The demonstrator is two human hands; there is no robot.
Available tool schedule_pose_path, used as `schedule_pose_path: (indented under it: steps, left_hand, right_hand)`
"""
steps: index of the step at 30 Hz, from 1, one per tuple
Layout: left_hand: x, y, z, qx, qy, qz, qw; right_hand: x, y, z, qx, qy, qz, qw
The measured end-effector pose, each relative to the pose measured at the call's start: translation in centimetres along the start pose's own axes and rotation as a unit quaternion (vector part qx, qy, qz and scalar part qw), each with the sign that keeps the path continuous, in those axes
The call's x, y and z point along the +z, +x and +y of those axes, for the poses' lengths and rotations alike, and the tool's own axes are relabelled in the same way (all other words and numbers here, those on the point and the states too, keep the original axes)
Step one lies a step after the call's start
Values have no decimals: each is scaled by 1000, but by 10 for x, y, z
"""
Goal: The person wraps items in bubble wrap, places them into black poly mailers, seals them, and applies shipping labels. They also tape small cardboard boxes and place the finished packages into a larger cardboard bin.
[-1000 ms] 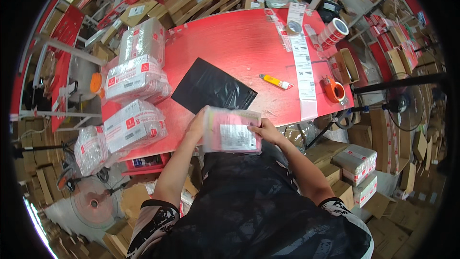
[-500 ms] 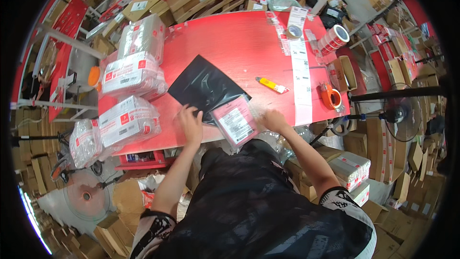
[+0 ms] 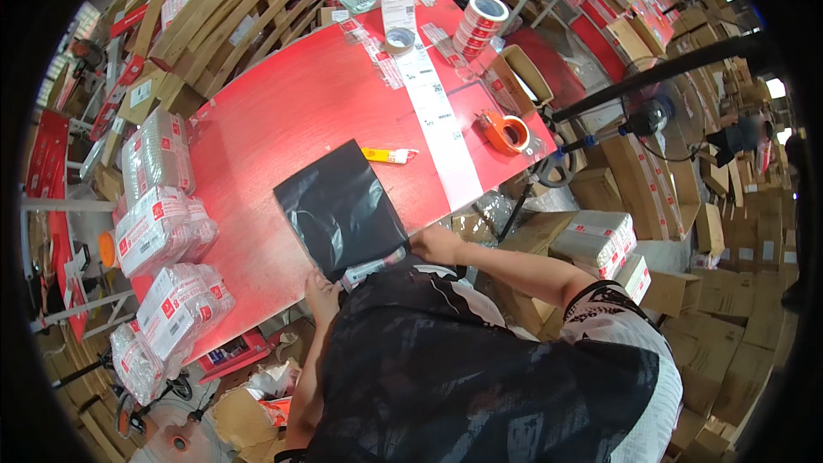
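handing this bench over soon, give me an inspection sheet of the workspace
Surface: red tabletop, printed tape strips stuck towards its far edge
Handled things: black plastic mailer at the tabletop's front edge; labelled packet at its near end, mostly hidden
Clutter: yellow utility knife, orange tape dispenser, label strip, wrapped parcels
Fingers: left fingers at mailer's near-left corner, right fingers at near-right; grip unclear
Cables: nothing clearly seen
Surroundings: cardboard boxes, fan, wooden slats
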State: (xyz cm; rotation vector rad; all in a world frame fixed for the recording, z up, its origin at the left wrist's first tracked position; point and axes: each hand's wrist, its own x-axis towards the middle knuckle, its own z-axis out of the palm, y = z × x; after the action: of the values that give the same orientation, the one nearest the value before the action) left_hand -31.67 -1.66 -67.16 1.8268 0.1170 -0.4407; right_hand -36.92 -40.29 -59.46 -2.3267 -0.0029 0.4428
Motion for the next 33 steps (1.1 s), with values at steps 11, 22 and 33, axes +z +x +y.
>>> schedule_pose_path:
  steps: [11, 22, 33]
  left_hand:
    - [-59, 8, 358, 144, 45, -61, 987]
    - [115, 57, 188, 391, 433, -256, 771]
    - [74, 23, 140, 372, 467, -304, 743]
  right_hand:
    - [-225, 0, -157, 38, 457, 144, 877]
    - [-25, 0, 21, 138, -2, 182, 973]
    - [-50, -119, 92, 116, -179, -285, 934]
